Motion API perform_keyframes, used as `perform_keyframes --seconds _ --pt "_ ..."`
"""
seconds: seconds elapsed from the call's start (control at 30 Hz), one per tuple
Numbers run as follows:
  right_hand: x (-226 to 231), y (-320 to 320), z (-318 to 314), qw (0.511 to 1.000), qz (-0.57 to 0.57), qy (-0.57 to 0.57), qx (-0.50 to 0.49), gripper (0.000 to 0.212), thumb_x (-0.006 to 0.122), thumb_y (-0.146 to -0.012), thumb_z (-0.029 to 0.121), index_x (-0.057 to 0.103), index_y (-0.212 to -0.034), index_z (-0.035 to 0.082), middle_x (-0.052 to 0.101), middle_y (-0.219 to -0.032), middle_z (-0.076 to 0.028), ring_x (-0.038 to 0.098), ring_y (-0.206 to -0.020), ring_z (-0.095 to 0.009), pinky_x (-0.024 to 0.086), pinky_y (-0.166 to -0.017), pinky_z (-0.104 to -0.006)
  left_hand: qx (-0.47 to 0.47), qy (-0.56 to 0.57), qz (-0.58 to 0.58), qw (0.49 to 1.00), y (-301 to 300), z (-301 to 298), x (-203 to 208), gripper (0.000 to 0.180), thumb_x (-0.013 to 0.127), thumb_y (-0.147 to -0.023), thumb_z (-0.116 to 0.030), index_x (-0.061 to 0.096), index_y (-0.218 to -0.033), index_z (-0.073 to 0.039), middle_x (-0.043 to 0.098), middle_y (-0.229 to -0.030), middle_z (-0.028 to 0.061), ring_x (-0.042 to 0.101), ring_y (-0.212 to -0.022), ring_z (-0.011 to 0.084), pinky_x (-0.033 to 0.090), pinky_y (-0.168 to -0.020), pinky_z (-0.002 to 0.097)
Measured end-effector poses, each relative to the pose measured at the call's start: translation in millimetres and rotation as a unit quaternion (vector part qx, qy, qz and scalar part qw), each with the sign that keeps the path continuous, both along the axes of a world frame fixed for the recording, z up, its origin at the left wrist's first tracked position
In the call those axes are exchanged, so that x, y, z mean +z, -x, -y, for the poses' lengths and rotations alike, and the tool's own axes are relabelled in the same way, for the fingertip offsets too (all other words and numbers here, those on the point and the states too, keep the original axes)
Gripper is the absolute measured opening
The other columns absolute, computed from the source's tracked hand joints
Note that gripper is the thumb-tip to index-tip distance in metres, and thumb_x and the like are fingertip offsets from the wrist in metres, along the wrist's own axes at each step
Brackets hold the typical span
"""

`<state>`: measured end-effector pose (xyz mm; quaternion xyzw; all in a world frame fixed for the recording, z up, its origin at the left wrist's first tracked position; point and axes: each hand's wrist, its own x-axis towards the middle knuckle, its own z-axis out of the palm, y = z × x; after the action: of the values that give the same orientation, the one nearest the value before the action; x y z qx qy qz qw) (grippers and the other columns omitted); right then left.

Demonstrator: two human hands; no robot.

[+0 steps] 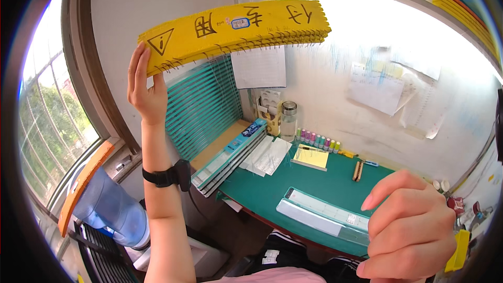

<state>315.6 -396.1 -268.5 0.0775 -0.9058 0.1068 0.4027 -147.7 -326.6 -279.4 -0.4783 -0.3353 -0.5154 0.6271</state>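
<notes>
My left hand [149, 91] is raised high on the left, its fingers closed around the left end of a long yellow foam board [230, 29]. The board looks like several layers with notched ends, and carries dark handwriting and a small sticker. Small dark hook-like pieces line its lower edge, and fine threads dangle from them. In the right foreground, my right hand [411, 225] is in the air with curled fingers, its back toward me. Whatever it might hold is hidden. Close to its fingertips, a long clear plastic case [325, 212] lies on the green tabletop [251, 191].
A stacked set of long cases [230, 157] lies at the table's left edge. A glass bottle [288, 120], a row of thread spools [318, 140] and a yellow notepad [310, 157] stand or lie along the back. Left are a blue water jug [112, 207] and a barred window [52, 99].
</notes>
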Motion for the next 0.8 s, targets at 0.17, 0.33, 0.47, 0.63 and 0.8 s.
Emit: perform_keyframes --seconds 0.17,0.33,0.47,0.63,0.8 --pt "0 4 -1 0.998 -0.067 -0.018 -0.011 0.049 0.07 -0.092 0.049 0.064 -0.074 0.004 0.054 -0.059 -0.003 0.049 -0.052 -0.018 0.05 -0.066 -0.0421 -0.001 0.0 -0.004 1.0 -8 1 -2 0.05 0.07 -0.08 0.015 0.068 -0.126 -0.004 0.067 -0.134 0.0108 0.065 -0.123 0.0281 0.058 -0.097 0.0348" --pt "4 -13 -1 0.99 -0.073 -0.062 -0.1 0.039 0.075 -0.091 0.044 0.068 -0.067 0.013 0.051 -0.059 0.006 0.055 -0.057 -0.013 0.052 -0.067 -0.0371 -0.024 -0.006 -0.018 1.0 -23 -8 3 0.049 0.069 -0.08 0.016 0.069 -0.125 -0.003 0.066 -0.134 0.0117 0.066 -0.121 0.0287 0.06 -0.094 0.0347" --pt "0 -18 -27 0.964 -0.159 -0.037 -0.211 0.043 0.069 -0.096 0.046 0.066 -0.078 0.007 0.052 -0.063 0.0 0.05 -0.058 -0.016 0.048 -0.069 -0.0357 -0.028 -0.008 -0.02 0.999 -29 -10 0 0.048 0.069 -0.08 0.016 0.069 -0.125 -0.003 0.066 -0.134 0.0123 0.066 -0.12 0.0289 0.06 -0.094 0.0349" --pt "3 -28 -93 0.909 -0.205 0.142 -0.333 0.035 0.063 -0.103 0.033 0.068 -0.092 -0.001 0.058 -0.073 -0.001 0.059 -0.068 -0.012 0.047 -0.07 -0.0245 -0.045 -0.016 -0.02 0.999 -41 -11 1 0.047 0.069 -0.079 0.016 0.069 -0.123 -0.002 0.067 -0.133 0.013 0.066 -0.12 0.0291 0.06 -0.095 0.035" --pt "0 -23 -133 0.906 -0.215 0.176 -0.318 0.043 0.05 -0.108 0.029 0.048 -0.146 0.009 0.061 -0.128 -0.012 0.064 -0.108 -0.019 0.051 -0.089 -0.0306 -0.116 0.015 -0.007 0.993 -54 -25 6 0.047 0.069 -0.079 0.015 0.068 -0.124 -0.001 0.067 -0.133 0.0138 0.066 -0.121 0.0308 0.058 -0.097 0.0363"
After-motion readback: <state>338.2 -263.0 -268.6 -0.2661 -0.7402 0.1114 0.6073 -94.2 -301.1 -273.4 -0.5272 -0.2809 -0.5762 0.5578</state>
